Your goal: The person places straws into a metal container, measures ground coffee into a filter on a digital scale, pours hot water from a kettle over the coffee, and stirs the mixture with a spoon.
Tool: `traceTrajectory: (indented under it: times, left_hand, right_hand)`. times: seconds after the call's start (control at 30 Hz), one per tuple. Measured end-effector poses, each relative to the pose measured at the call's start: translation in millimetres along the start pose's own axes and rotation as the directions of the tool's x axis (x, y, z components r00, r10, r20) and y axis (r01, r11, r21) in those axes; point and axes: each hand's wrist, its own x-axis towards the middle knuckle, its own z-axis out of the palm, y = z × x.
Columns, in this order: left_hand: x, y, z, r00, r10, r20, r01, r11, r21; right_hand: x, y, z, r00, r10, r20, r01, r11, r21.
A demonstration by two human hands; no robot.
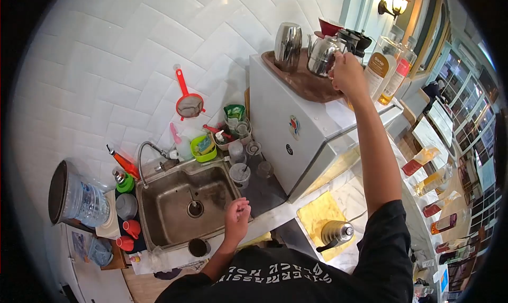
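My right hand (349,75) is closed round the handle side of a shiny metal pitcher (320,57) on the brown wooden tray (301,85). Whether the pitcher is lifted off the tray I cannot tell. Beside it stand a tall metal tumbler (288,46), a dark red coffee dripper (330,26) and a black-topped item partly hidden behind the pitcher. My left hand (237,218) hovers near the right front corner of the sink (172,218), fingers curled in loosely with nothing seen in them. A clear plastic cup (239,175) stands close by.
The tray rests on a small white fridge (286,128), with syrup bottles (381,65) at its right edge. A steel jug (337,232) stands on a yellow cloth (316,210). A dark-filled cup (199,247) sits at the sink's front edge. A red strainer (189,104) hangs on the wall.
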Motion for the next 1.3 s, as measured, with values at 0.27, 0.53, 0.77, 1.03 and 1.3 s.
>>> traceTrajectory:
  times: [0.27,0.53,0.77,1.03,1.3]
  left_hand:
    - [-5.8,-8.0,-17.3,0.999,-0.050,-0.021,0.050,0.999,-0.001]
    - [-9.4,-7.9,-37.1,0.996,-0.062,-0.067,0.067,0.995,0.073]
    - [-11.8,-12.7,-43.5,0.993,-0.072,-0.091,0.080,0.993,0.085]
    - [-12.4,-7.3,-41.1,0.995,-0.051,-0.085,0.058,0.994,0.088]
    - [-16.8,-6.7,-43.7,0.993,-0.049,-0.107,0.066,0.985,0.160]
  right_hand:
    - [74.6,50.5,52.8,0.982,-0.183,0.043,0.188,0.945,-0.266]
    - [130.2,88.9,88.7,0.983,0.007,0.181,0.028,0.982,-0.187]
    - [127.7,70.9,88.1,0.976,0.062,0.207,-0.049,0.997,-0.067]
    - [147.5,91.4,104.4,0.985,-0.001,0.174,-0.005,1.000,0.030]
    - [128.6,72.7,84.0,0.991,0.034,0.132,-0.031,0.999,-0.030]
